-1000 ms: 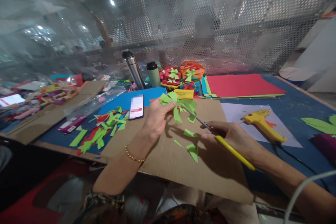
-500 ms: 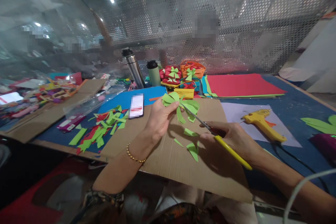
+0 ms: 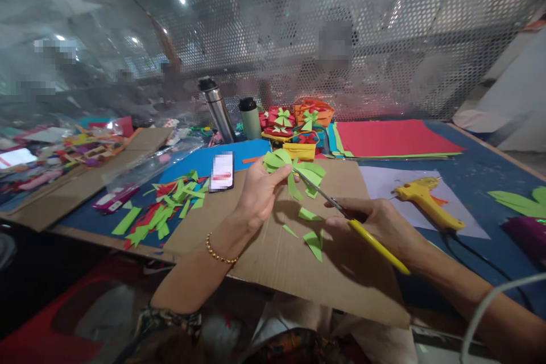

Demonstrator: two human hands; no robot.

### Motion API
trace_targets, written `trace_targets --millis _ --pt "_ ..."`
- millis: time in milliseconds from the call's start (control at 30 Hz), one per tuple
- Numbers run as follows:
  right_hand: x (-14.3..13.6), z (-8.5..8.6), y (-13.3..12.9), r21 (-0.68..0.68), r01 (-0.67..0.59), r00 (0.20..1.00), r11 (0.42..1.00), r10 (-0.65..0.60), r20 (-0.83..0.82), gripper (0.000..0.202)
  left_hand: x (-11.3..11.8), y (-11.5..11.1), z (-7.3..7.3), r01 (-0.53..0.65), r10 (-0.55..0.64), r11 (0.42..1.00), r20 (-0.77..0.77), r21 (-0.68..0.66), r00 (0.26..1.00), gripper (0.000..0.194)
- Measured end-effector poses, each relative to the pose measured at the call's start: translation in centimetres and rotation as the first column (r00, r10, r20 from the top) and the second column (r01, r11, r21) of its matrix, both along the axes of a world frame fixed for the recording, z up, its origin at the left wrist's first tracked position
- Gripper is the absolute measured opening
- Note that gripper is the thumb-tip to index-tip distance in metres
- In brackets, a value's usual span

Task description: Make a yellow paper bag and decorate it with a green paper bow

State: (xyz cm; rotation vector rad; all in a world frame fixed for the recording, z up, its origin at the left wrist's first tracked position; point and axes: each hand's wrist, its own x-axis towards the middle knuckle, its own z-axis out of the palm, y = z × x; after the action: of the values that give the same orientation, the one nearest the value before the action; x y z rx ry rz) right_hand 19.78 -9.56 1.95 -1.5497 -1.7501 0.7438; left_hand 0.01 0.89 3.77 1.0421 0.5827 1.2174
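Observation:
Between the thumb and fingers of my left hand (image 3: 261, 192) is a green paper bow (image 3: 313, 173) with rounded loops and hanging tails. My right hand (image 3: 377, 222) grips a pair of scissors (image 3: 377, 245) with yellow handles. Their metal blades reach up to the middle of the bow, close to my left thumb; whether they are parted there I cannot tell. Green paper offcuts (image 3: 313, 244) lie below on the brown cardboard sheet (image 3: 273, 261).
Green and red paper strips (image 3: 164, 213) and a phone (image 3: 222, 172) lie left. Behind stand a steel flask (image 3: 219, 111), a green bottle (image 3: 249, 119) and small paper bags (image 3: 298, 151). A yellow glue gun (image 3: 429, 202) and stacked red paper (image 3: 396, 137) are at right.
Hardly anything differs. The bow's right loops have shifted very slightly, while both hands and the scissors stay in nearly the same place.

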Motion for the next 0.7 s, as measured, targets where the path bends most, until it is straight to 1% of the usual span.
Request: trace_targets --millis 167,333,533,633,700 --pt "0.13 0.04 0.08 0.034 0.003 1.000 0.999 -0.004 0.020 0.040 -0.02 0.01 0.02 0.000 0.000 1.000 -0.006 -0.004 1.000 0.032" --pt "0.20 -0.06 0.15 0.044 0.010 0.999 0.999 -0.012 0.042 0.048 -0.04 0.13 -0.04 0.001 -0.001 1.000 -0.012 -0.002 1.000 0.034" --pt "0.09 0.12 0.13 -0.040 0.006 0.999 0.999 -0.004 0.054 0.049 -0.06 0.16 -0.14 -0.002 0.002 1.000 -0.025 -0.008 1.000 0.033" --pt "0.01 0.07 0.14 -0.011 0.025 0.998 1.000 -0.024 0.057 0.048 -0.09 0.14 -0.05 -0.007 0.007 1.000 -0.033 0.006 0.999 0.036" --pt "0.01 -0.02 0.16 0.008 0.032 0.998 0.999 -0.032 0.051 0.050 -0.12 0.13 0.05 0.006 -0.006 1.000 -0.057 0.008 0.998 0.036"
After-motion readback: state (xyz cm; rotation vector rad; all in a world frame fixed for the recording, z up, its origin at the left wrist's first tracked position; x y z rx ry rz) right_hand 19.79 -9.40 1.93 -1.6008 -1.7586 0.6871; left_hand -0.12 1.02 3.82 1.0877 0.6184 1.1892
